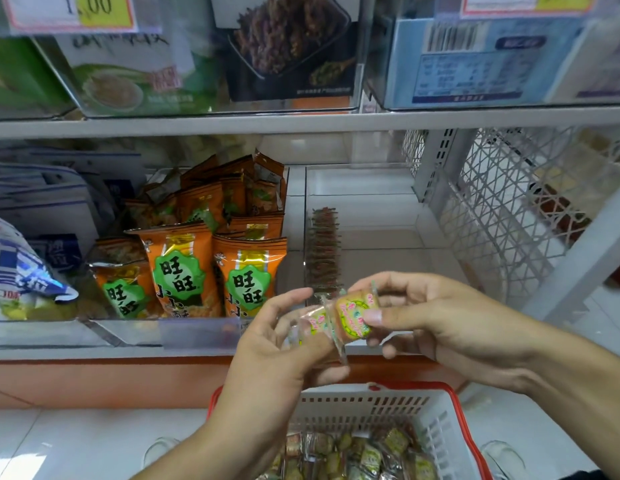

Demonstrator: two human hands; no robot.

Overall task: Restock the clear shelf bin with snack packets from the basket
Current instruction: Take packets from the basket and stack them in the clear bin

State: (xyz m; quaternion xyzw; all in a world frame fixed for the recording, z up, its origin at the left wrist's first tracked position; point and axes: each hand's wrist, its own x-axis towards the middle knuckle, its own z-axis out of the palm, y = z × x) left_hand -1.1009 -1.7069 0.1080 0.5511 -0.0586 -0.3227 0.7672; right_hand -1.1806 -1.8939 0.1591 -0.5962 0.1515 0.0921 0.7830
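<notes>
Packets fill the basket below; both hands, left and right, pinch a packet at the bin front edge, perhaps two; bin floor mostly bare

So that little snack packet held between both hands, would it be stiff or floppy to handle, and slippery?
The snack packet probably feels firm in the middle, since a blocky biscuit shows through the wrapper. Its clear crimped ends look thin and likely floppy. The glossy film may be a bit slippery, which could be why the left hand and right hand both pinch it.
</notes>
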